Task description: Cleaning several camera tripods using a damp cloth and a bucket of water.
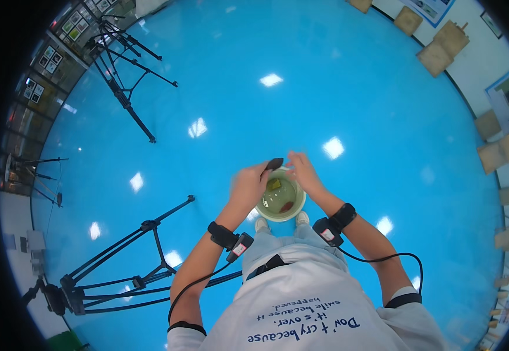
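Before me on the floor stands a pale round bucket [301,206] holding water. A dark brown flat object [275,164], pointed at one end, is gripped in my left hand [250,182] over the bucket's far left rim; its exact kind is unclear. My right hand [301,172], slightly blurred, hovers at the far right rim with fingers apart and nothing visible in them. Inside the bucket are a yellow-green piece [274,184] towards the far side and a reddish-brown piece [286,207] towards the near side.
Black tripods stand on the glossy blue floor [254,109]: one at upper left [125,98], one at lower left [149,226], another at far left [39,175]. My shoes [261,224] are just behind the bucket. Brown boards [500,151] line the right wall. Cables run from my wrist devices [330,230].
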A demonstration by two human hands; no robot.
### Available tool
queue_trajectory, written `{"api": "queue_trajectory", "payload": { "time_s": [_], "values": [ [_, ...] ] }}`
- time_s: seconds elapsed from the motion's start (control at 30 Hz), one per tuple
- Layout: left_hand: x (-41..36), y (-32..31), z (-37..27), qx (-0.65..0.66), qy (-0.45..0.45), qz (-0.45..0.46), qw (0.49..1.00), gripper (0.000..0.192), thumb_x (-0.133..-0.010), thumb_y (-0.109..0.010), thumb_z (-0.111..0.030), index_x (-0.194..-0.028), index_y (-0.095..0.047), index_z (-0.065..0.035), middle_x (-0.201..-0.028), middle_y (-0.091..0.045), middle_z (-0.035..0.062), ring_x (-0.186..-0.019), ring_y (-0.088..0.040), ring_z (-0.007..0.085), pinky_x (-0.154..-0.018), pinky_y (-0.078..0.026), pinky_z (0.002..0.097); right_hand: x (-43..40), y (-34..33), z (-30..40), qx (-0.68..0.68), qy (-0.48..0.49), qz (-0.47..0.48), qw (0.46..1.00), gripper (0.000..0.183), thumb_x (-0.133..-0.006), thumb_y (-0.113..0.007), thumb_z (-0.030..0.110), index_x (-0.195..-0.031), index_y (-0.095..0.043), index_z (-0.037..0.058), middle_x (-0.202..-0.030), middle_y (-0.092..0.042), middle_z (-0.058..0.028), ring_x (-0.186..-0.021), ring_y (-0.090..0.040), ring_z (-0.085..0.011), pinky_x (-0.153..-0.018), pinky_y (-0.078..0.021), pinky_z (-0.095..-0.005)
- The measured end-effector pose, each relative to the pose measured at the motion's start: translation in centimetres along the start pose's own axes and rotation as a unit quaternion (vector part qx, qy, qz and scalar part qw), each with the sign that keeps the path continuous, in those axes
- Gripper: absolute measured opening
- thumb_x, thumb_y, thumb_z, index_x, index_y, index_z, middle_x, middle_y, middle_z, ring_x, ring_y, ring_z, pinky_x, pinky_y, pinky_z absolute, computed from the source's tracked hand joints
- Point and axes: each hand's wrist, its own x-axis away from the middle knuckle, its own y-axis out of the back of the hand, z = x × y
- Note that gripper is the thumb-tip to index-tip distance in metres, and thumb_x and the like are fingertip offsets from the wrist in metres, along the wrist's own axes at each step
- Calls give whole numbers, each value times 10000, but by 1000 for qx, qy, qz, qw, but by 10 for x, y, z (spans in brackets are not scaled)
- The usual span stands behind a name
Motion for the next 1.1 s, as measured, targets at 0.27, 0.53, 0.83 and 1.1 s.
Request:
{"api": "queue_trajectory", "payload": {
  "time_s": [0.27,0.53,0.83,1.1],
  "values": [
    [4,-10,-24,-426,-88,86,897,265,-682,-547,-49,-929,-549,49,-810,-600,110,-500,-569,219,-453,-458,292,4,-48,14,-181,-193,25,964,397,-860,-492,347,-1045,-447,-1,-903,-543,-106,-822,-519,-171,-731,-426,-287],
    [17,-21,-18,-356,-86,44,930,169,-694,-547,-60,-840,-542,23,-867,-596,134,-489,-570,233,-430,-455,299,-6,-44,1,-282,-189,73,938,224,-900,-402,172,-923,-465,-41,-895,-550,-137,-788,-540,-202,-713,-456,-310],
    [47,-18,-20,-120,-116,150,974,126,-760,-558,-132,-712,-570,-17,-694,-591,117,-479,-554,259,-434,-450,342,-11,-38,-58,-458,-427,-20,780,181,-810,-263,-38,-925,-392,-90,-827,-480,-177,-672,-518,-270,-643,-468,-430],
    [44,-8,-32,164,92,171,967,340,-798,-548,-226,-527,-544,-22,-442,-488,65,-378,-449,126,-378,-328,265,-5,-32,-36,-186,-268,8,945,177,-738,-471,149,-580,-459,70,-508,-387,-43,-451,-370,-180,-456,-322,-311]
  ]
}}
